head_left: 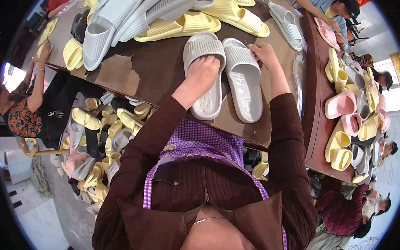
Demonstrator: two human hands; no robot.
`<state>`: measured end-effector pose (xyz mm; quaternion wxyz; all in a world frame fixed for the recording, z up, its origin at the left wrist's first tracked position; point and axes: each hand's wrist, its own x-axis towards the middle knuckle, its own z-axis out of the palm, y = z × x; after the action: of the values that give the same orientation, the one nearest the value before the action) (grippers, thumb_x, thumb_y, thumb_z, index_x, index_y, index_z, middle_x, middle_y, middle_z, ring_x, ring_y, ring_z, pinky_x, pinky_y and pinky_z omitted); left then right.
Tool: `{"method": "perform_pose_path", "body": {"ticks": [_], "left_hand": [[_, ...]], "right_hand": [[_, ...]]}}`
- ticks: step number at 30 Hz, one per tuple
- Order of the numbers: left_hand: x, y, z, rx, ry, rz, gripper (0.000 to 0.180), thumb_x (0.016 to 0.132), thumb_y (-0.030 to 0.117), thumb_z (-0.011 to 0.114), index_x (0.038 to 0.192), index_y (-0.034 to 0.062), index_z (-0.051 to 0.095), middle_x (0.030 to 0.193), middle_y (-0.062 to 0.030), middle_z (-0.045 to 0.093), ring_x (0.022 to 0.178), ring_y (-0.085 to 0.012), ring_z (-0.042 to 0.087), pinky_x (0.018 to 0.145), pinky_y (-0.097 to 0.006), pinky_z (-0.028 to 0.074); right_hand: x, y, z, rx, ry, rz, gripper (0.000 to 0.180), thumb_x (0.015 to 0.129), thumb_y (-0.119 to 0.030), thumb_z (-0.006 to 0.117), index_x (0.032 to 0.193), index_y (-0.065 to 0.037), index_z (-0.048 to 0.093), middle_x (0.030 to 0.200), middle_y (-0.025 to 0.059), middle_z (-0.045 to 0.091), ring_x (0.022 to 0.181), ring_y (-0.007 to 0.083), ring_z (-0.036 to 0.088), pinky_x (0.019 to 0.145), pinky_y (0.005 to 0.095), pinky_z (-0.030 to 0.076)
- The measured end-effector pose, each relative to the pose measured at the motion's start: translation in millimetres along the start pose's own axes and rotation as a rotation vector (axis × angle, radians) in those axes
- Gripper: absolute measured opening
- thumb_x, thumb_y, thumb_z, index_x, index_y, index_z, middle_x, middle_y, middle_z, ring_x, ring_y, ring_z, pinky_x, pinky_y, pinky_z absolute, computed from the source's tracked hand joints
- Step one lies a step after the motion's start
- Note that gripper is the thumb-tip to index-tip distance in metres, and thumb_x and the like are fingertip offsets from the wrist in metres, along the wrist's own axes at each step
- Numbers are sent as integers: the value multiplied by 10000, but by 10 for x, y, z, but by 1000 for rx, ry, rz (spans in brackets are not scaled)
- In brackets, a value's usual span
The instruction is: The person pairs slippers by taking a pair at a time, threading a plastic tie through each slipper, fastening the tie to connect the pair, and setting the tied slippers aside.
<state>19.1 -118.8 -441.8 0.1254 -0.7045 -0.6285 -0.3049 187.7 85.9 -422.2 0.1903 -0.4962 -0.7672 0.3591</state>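
Two light grey slide sandals lie side by side on the brown tabletop in front of me, toes pointing away. On the left slide [205, 101], my left hand [202, 77] is closed, with its fingertips tucked under the ribbed strap from the foot opening. My right hand [265, 55] pinches at the outer edge of the strap of the right slide [246, 93]. The fingertips there are small in view, and anything finer between them cannot be made out.
Grey and yellow slides [181, 27] are heaped beyond the pair, with one grey slide [288, 31] at the far right. A side table [316, 142] carries pink, yellow and grey slides. More lie piled below left [97, 165]. Other people work on both sides.
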Motion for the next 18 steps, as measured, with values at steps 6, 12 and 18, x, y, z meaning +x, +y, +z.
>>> {"method": "perform_pose_path", "body": {"ticks": [6,12,18], "left_hand": [[58,-42,22,-131,-86,-53,100,772,33,491,848,12,553,854,-158,585,817,-315,610,709,-405,493],[89,-99,46,-229,-158,-98,127,805,18,461,911,-4,527,882,-187,590,777,-355,606,669,-438,489],[103,-77,56,-226,-164,-120,124,808,25,463,915,2,520,892,-193,588,786,-365,603,670,-446,485]], "right_hand": [[27,-166,24,-12,-45,13,273,809,-239,601,882,14,674,666,81,609,552,147,550,506,282,442],[152,-199,110,-13,22,28,239,793,-186,628,925,10,665,683,65,615,597,137,561,541,277,447],[335,-512,371,209,-2,-329,159,802,-130,625,913,-23,663,764,25,628,677,103,553,589,252,437]]}}
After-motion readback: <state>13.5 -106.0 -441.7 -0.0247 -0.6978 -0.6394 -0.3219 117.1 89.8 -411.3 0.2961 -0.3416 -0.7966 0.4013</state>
